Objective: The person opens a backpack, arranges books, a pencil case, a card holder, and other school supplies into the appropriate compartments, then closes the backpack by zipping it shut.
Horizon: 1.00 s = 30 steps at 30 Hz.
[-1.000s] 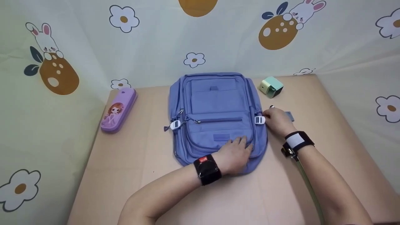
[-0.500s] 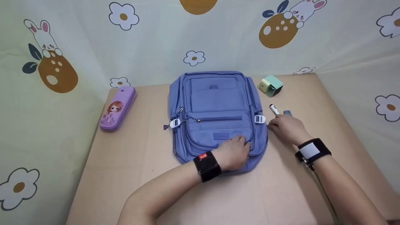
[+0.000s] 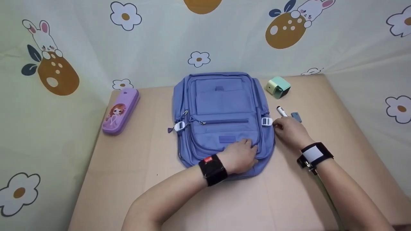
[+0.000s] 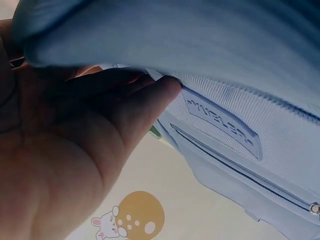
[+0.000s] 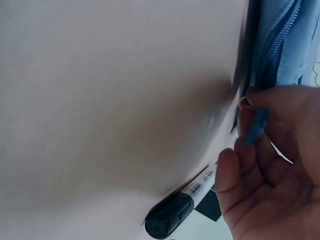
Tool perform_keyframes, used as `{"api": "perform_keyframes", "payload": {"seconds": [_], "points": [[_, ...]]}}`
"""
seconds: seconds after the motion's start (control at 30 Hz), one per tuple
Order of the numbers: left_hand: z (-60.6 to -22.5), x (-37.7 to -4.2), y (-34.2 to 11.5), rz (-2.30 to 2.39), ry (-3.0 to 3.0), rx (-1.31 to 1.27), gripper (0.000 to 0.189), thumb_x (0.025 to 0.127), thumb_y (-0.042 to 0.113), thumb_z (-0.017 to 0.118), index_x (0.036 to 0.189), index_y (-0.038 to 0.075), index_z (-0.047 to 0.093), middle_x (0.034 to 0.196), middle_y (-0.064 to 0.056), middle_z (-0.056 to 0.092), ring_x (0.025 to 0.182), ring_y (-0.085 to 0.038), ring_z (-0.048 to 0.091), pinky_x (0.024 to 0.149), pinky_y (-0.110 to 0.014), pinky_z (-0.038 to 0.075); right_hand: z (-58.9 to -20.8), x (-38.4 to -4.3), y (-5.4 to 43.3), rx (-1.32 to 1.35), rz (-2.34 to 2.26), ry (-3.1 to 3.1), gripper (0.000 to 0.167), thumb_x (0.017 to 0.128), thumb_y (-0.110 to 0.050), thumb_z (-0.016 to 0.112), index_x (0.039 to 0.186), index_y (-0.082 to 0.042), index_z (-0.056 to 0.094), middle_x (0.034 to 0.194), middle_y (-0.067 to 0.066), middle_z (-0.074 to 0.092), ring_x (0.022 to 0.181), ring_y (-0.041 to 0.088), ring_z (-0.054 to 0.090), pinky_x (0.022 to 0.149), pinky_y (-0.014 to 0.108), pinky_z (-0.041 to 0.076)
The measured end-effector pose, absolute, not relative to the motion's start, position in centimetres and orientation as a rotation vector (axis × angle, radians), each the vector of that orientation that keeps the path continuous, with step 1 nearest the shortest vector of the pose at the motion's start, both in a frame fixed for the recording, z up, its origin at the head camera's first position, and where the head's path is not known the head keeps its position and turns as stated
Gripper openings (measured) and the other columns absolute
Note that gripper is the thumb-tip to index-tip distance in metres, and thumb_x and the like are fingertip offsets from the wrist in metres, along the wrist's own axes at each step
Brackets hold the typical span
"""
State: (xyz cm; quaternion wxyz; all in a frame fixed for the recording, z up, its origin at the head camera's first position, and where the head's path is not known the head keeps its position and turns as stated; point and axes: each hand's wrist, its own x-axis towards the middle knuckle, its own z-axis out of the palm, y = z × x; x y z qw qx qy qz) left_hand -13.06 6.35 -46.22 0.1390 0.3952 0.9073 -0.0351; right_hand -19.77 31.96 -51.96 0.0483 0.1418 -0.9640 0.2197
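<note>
A blue backpack [image 3: 221,106] lies front side up, with a white buckle at each side. On its lower front rests my left hand [image 3: 240,156], fingers extended across the fabric near the front pocket's seam. The left wrist view shows the thumb of that left hand [image 4: 85,155] against the ribbed cloth near a raised label [image 4: 220,120]. At the bag's right side, just below the white buckle [image 3: 266,122], my right hand [image 3: 292,132] pinches a small zipper pull [image 5: 257,127] between thumb and forefinger. The side zipper [image 5: 282,42] runs close by in the right wrist view.
A whiteboard marker [image 3: 281,111] and a small flat blue piece [image 3: 296,116] lie just beyond my right hand. Behind them sits a green and cream block-shaped item [image 3: 278,87]. A purple pencil case [image 3: 121,111] lies at the left. Patterned cloth [image 3: 154,48] walls the table.
My right hand has slid toward me along the bag's side, then slightly back, uncovering more of the marker and the blue piece. The left hand stays on the bag.
</note>
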Motion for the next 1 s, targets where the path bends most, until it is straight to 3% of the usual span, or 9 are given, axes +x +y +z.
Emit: {"api": "perform_keyframes", "payload": {"seconds": [0.4,0.7,1.0], "points": [[-46.1,-13.5,6.5,-0.14,2.622,1.203,0.053,0.108,0.041,0.044,0.152,0.012,0.049,0.144,-0.011,0.054,0.136,-0.023,0.049,0.105,-0.038,0.049,-51.8,-18.2,32.8,0.409,0.56,-2.909,0.009,0.095,-0.018,0.073,0.099,-0.014,0.08,0.091,0.002,0.071,0.086,0.026,0.066,0.072,0.047,0.053],[-46.1,-13.5,6.7,-0.125,2.601,1.155,0.053,0.109,0.041,0.041,0.154,0.014,0.046,0.149,-0.009,0.051,0.14,-0.023,0.044,0.105,-0.041,0.05,-51.0,-15.3,32.7,0.518,0.453,-2.89,0.004,0.091,-0.016,0.077,0.094,-0.015,0.08,0.083,-0.002,0.069,0.076,0.023,0.064,0.064,0.043,0.051],[-46.2,-13.5,6.2,-0.1,2.592,1.157,0.056,0.108,0.043,0.045,0.156,0.014,0.044,0.154,-0.011,0.046,0.143,-0.025,0.041,0.108,-0.041,0.047,-50.5,-14.1,32.2,0.561,0.454,-2.915,0.006,0.09,-0.013,0.075,0.095,-0.014,0.079,0.084,-0.003,0.069,0.08,0.024,0.066,0.07,0.045,0.054]]}}
